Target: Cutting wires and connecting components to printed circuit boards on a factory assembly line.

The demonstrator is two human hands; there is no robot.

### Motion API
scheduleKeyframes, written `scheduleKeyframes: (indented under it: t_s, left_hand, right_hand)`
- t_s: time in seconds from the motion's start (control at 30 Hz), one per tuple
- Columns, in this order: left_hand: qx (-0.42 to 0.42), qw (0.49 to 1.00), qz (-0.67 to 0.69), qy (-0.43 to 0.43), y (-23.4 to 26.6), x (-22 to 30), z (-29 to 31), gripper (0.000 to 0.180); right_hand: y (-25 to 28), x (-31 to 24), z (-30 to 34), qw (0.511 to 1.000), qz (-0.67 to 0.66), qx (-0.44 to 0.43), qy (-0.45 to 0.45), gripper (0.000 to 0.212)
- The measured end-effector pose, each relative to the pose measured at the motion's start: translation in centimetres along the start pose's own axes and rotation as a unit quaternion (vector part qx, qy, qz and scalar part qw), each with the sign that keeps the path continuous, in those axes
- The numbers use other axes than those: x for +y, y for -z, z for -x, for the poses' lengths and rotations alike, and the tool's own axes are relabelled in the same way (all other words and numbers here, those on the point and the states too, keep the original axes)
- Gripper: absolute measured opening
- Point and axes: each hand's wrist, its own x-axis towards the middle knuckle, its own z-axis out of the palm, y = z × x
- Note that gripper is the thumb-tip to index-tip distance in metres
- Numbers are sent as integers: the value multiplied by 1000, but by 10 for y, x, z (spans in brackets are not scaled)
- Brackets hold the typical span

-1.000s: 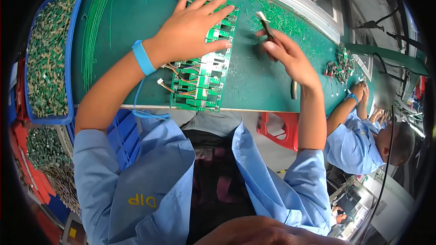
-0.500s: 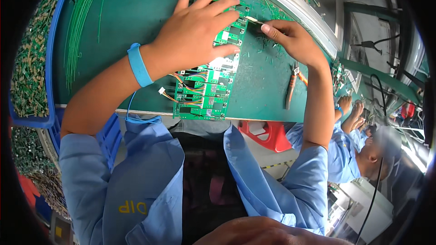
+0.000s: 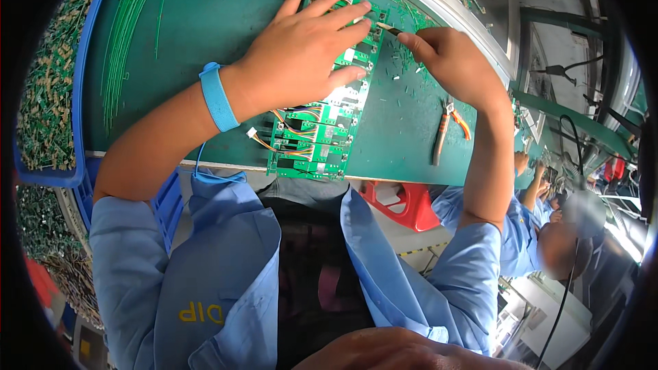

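Observation:
A long panel of green circuit boards [image 3: 334,142] lies on the green work surface, with bundles of coloured wires and a white connector [image 3: 251,133] along its left side. My left hand [image 3: 301,55], with a blue band at its wrist, rests on the upper part of the panel with fingers spread, hiding some of it. At the panel's upper right edge, my right hand [image 3: 449,62] grips a slim tool [image 3: 390,29] with a pale tip and dark shaft. The tip meets or nearly meets the board edge; I cannot tell which. Its exact kind is unclear.
Cutting pliers [image 3: 443,130] with orange handles lie right of the panel. Green scraps [image 3: 406,72] litter the surface. Long green strands [image 3: 130,27] lie at left, beside a blue-rimmed bin [image 3: 80,75] of small parts. A red stool [image 3: 404,209] stands below; a co-worker [image 3: 517,233] sits at right.
The panel and my left hand have shifted slightly right. My right hand has moved right too and turned a little, still gripping the slim tool at the panel's edge.

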Motion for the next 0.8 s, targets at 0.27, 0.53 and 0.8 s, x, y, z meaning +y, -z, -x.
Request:
scheduleKeyframes:
  t_s: [0.27,0.53,0.8]
  left_hand:
    - [50,999,16,2,-3,0,1,41]
    - [-32,993,101,-41,2,-4,-1,20]
    - [23,996,72,-53,15,1,-1,17]
  right_hand:
    - [-7,43,22,980,-192,-56,19,53]
    - [-42,6,38,992,-122,-42,2,41]
    - [-35,-19,56,999,40,29,2,38]
